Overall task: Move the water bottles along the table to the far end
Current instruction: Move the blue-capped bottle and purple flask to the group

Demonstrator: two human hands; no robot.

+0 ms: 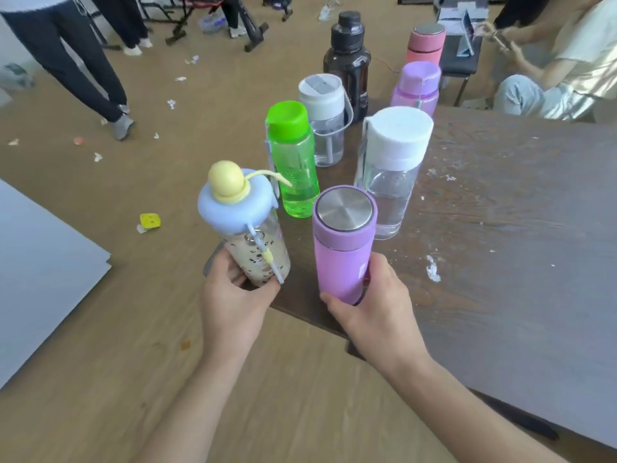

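Observation:
My left hand [233, 295] grips the base of a clear patterned bottle with a blue lid and yellow knob [248, 228], at the table's near corner. My right hand [374, 302] wraps the lower part of a purple flask with a steel cap [340, 255], standing upright on the dark wooden table [500, 228]. Behind them stand a green bottle [295, 162], a clear bottle with a white cap [389, 175], a clear bottle with a grey lid [325, 118], a lilac bottle [415, 88], a black bottle [347, 58] and a pink flask [425, 43].
The table's left edge runs just beside the bottles, with wooden floor below. A grey board [43, 269] lies on the floor at left. A person sits at the far right [567, 68]; another person's legs [83, 71] stand at the far left. Paper scraps litter the floor.

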